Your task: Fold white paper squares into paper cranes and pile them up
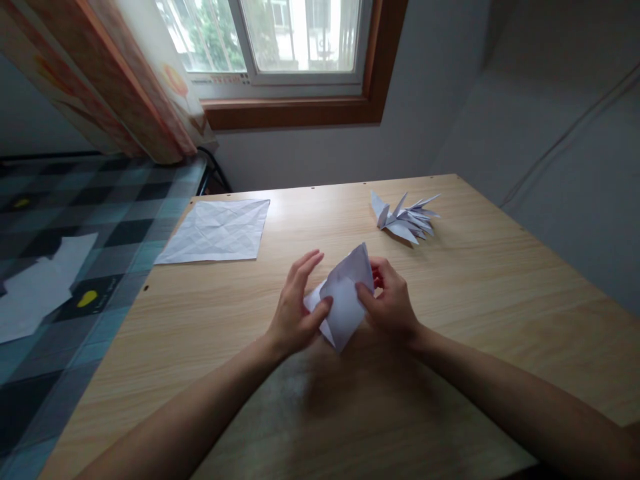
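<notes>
A partly folded sheet of white paper (346, 297) is held up above the wooden table, its layers standing a little apart. My right hand (393, 297) pinches its right edge between thumb and fingers. On the other side, my left hand (299, 307) has its thumb on the paper's front left part, while its fingers reach up behind, spread from the thumb. Past my hands lies a cluster of folded paper cranes (407, 219), with pointed wings and tips. To the left rests a flat, creased white sheet (217, 230).
The light wooden table (210, 373) fills the middle. At its left is a bed-like surface with a checked cloth (125, 233), bearing white paper pieces (43, 290). A window (300, 40), a patterned curtain (145, 87) and grey walls stand behind. A cable (565, 137) runs along the right wall.
</notes>
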The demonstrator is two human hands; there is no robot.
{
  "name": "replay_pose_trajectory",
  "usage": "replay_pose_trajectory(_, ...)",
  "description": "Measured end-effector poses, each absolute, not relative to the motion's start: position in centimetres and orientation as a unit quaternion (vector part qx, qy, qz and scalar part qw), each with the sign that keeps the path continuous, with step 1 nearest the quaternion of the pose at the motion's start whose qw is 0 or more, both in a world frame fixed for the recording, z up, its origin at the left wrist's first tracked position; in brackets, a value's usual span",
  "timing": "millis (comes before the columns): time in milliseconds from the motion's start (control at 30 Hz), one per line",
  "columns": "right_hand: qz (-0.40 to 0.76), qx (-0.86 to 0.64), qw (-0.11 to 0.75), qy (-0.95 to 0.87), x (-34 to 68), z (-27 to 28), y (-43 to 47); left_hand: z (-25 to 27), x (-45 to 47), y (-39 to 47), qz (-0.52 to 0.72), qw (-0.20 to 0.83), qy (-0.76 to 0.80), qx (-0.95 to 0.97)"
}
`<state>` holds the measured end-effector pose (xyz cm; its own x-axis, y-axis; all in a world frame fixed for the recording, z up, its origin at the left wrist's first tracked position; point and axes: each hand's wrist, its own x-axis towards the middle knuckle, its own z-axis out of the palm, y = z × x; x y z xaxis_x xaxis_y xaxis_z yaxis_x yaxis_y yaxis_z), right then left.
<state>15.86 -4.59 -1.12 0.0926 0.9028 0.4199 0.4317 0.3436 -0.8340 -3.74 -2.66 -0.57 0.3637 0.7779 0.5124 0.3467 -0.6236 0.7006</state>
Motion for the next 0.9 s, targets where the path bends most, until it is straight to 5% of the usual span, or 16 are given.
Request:
replay_pose_trajectory(700,0.103,-0.508,0.452,-0.726,19.1,-1.3,-2.6,-1.3,-5.0,-1.1,0.294,0.103,0.341,0.887)
replay_pose_trajectory(900,-0.004,-0.441,0.333,-0.833,18.0,-1.4,-3.1,-0.9,-4.3,-1.9,0.235,0.033,0.257,0.937)
